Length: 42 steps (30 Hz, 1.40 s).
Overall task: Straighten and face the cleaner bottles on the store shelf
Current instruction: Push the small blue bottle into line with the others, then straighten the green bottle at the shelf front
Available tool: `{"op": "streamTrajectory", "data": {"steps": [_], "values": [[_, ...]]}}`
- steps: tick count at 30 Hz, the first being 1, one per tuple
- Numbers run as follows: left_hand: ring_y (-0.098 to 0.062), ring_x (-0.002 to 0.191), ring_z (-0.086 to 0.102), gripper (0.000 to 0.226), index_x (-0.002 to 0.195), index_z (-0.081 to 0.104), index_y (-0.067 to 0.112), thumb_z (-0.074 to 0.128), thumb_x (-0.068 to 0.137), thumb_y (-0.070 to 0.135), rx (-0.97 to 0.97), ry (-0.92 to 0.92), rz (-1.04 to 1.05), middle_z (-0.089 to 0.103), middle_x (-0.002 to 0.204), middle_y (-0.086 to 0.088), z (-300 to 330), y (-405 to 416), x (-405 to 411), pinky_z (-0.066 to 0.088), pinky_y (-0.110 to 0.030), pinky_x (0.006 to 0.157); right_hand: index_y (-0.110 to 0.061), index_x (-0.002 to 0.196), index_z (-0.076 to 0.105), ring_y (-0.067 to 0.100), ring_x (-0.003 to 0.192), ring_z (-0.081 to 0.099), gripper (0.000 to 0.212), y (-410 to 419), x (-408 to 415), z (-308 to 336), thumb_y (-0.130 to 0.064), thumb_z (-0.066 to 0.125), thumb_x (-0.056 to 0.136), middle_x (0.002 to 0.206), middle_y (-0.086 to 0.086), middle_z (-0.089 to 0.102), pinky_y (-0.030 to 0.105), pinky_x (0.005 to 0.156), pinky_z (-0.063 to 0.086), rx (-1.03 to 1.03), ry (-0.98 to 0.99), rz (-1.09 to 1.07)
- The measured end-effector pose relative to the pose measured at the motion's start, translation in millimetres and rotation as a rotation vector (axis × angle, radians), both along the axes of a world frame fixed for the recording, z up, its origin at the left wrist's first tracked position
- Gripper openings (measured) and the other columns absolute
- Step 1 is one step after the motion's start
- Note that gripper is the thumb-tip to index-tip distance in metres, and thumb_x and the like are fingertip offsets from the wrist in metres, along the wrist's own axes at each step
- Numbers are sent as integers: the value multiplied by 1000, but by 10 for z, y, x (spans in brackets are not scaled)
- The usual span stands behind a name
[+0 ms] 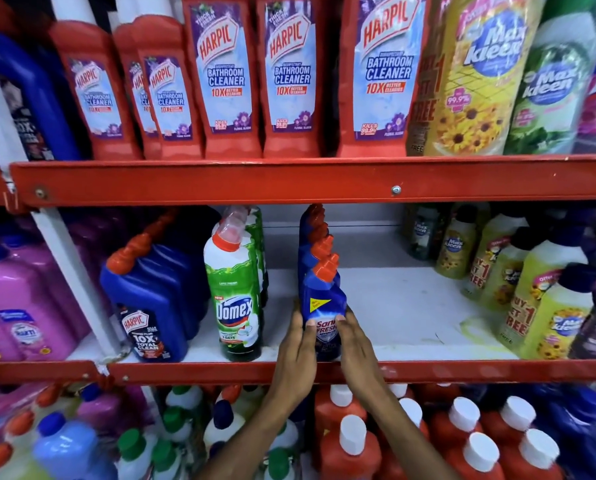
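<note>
A blue Sani Fresh cleaner bottle (323, 299) with an orange cap stands upright at the front edge of the middle shelf (411, 320), its label facing me. Several matching blue bottles line up behind it. My left hand (298, 355) grips its left side and my right hand (353, 348) grips its right side, thumbs on the label. To the left stand a green-and-white Domex bottle (236, 303) and a blue Harpic bottle (147, 306), both facing forward.
Red Harpic Bathroom Cleaner bottles (227, 74) fill the top shelf. Yellow Max Kleen bottles (546, 306) crowd the middle shelf's right end, with bare white shelf between them and my hands. Pink bottles (23, 306) sit far left. Red white-capped bottles (463, 438) stand below the red shelf rail (463, 370).
</note>
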<state>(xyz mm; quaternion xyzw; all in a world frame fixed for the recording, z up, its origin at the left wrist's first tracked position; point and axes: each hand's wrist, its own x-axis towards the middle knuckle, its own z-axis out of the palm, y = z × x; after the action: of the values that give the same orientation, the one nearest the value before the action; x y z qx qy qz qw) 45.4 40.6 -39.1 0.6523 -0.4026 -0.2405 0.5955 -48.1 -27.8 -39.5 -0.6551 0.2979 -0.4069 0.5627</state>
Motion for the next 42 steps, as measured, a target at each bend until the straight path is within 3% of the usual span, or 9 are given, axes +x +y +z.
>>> {"op": "streamTrajectory", "data": {"steps": [6, 10, 15, 18, 23, 29, 33, 37, 42], "values": [[-10, 151, 37, 54, 159, 27, 26, 44, 108, 31, -85, -36, 17, 34, 167, 3, 77, 149, -5, 35, -38, 126, -25, 151, 39, 3, 129, 51, 45, 234, -29, 81, -26, 39, 106, 151, -7, 48, -5, 85, 41, -89, -134, -269], [-8, 131, 58, 36, 133, 59, 38, 52, 98, 42, -397, -236, 296, 60, 139, 19, 122, 572, 116, 50, -19, 104, -30, 114, 60, 6, 108, 64, 24, 483, -29, 152, -32, 45, 95, 114, -15, 66, 6, 84, 47, -374, -306, -558], [-2, 132, 51, 44, 137, 52, 26, 59, 94, 33, -457, -232, 523, 53, 138, 14, 164, 819, 582, 40, -14, 108, -33, 123, 63, -1, 116, 62, 32, 835, 427, 174, -35, 41, 100, 123, -21, 66, 10, 93, 46, -426, -76, -186], [-2, 145, 41, 71, 154, 32, 29, 58, 91, 48, -233, -163, 394, 40, 160, 12, 169, 810, 774, 35, -31, 120, -46, 142, 36, -33, 125, 33, 38, 883, 762, 138, -39, 35, 105, 139, -48, 37, -8, 96, 27, -277, 23, -6], [-17, 120, 67, 45, 136, 48, 30, 64, 95, 42, -122, -193, 232, 69, 129, 1, 144, 741, 1006, 54, -53, 104, -27, 152, 33, -5, 139, 36, 43, 812, 1056, 61, -25, 31, 109, 160, -5, 37, 17, 118, 24, -109, 129, 26], [-8, 113, 70, 44, 134, 49, 25, 62, 94, 38, -201, -204, 186, 72, 121, 7, 135, 763, 1095, 59, -51, 97, -25, 155, 33, 10, 145, 39, 46, 813, 1152, -34, -26, 30, 109, 160, -1, 41, 39, 124, 29, -121, 142, -23], [-4, 109, 69, 39, 136, 48, 22, 63, 100, 29, -218, -238, 174, 72, 119, 10, 143, 770, 1101, 59, -49, 95, -20, 155, 32, 10, 146, 39, 47, 815, 1149, 1, -24, 31, 109, 160, 2, 41, 35, 125, 29, -131, 115, -23], [-3, 128, 61, 57, 149, 42, 22, 65, 98, 31, -244, -279, 165, 63, 141, 8, 176, 894, 1077, 53, -34, 108, -22, 153, 37, -19, 134, 38, 50, 982, 1143, 49, -33, 37, 105, 157, -10, 40, -2, 104, 30, -224, -27, -208], [-12, 123, 62, 33, 125, 63, 25, 65, 92, 31, -544, -443, 478, 65, 129, 10, 103, 1416, 1285, 47, -24, 106, -27, 117, 65, 11, 110, 68, 30, 1305, 1218, 91, -28, 42, 98, 116, -9, 71, 16, 90, 51, -421, -245, -415]]}}
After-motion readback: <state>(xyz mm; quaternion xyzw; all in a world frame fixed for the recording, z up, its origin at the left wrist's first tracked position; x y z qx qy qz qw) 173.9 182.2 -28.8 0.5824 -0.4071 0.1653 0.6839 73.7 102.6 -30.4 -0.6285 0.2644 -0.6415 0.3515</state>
